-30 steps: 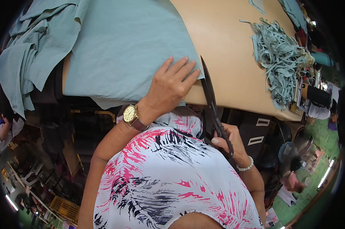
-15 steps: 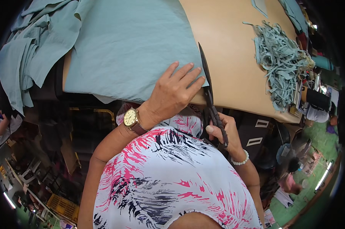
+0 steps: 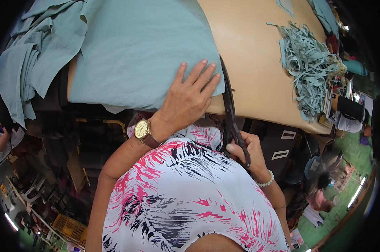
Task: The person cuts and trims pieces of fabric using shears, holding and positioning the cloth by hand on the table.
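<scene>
Head view — scissors [image 3: 228,101] along cloth [image 3: 143,50]

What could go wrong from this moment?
The left hand lies flat on the teal fabric with fingertips right beside the scissors in the right hand; a nick seems possible. The fabric overhangs the table edge, so it might slip and skew the cut.

tan wooden worktable [image 3: 257,63], green floor [image 3: 345,185] at right, yellow crate [image 3: 70,227] below left
</scene>
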Demonstrator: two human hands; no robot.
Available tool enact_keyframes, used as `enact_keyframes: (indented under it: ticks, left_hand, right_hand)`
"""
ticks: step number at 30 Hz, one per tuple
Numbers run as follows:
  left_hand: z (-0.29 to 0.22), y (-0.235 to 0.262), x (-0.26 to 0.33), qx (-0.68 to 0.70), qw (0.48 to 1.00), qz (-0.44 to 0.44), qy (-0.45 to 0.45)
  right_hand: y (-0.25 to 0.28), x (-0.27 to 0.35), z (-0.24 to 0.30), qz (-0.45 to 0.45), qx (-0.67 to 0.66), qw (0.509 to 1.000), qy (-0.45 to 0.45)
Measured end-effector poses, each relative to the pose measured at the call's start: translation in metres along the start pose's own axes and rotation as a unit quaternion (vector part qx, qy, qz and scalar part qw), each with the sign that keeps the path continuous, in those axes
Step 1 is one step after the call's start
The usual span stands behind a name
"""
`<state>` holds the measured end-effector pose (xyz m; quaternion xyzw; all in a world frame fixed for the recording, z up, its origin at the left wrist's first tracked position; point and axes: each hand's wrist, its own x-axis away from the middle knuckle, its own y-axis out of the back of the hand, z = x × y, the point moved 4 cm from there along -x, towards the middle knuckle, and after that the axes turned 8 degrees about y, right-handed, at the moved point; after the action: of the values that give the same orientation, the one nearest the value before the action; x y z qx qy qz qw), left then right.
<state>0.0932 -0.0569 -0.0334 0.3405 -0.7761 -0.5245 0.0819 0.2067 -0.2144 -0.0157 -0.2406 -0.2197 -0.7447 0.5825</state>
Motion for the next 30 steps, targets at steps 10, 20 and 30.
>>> enact_keyframes:
  ticks: [10,20,30]
  left_hand:
    - [-0.006,0.009,0.008,0.029,0.999,0.022,-0.027]
    - [-0.010,0.011,0.012,0.056,0.998,0.020,-0.030]
    - [-0.007,0.012,0.012,0.064,0.997,0.021,-0.029]
  right_hand:
    - [-0.008,-0.016,0.012,0.004,-0.006,0.999,0.038]
    - [-0.013,-0.018,0.014,-0.018,0.003,0.998,0.055]
    - [-0.014,-0.010,0.012,-0.032,0.030,0.999,0.001]
